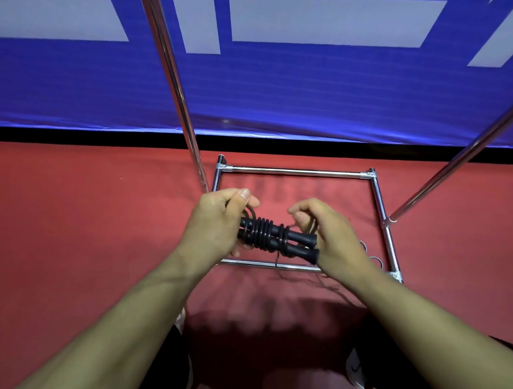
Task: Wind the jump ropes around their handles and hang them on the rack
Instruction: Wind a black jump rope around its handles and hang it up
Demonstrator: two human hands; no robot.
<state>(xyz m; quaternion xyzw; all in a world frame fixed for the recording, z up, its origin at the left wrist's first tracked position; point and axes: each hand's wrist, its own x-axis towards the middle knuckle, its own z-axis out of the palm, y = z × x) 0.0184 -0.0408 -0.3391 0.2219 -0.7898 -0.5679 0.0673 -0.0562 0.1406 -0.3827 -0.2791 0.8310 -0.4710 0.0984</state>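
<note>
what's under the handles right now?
Below the handles lie red floor and the rack's near base bar, with loose rope dangling. The right hand covers the bar's right stretch.

rack uprights (pixel 178 76) cropped above, handle ends hidden

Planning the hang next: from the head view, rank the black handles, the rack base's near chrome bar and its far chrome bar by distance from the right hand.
1. Black jump-rope handles: touching the right hand, on its left.
2. Near chrome bar: just below the hands.
3. Far chrome bar: beyond the hands, by the blue banner.
</note>
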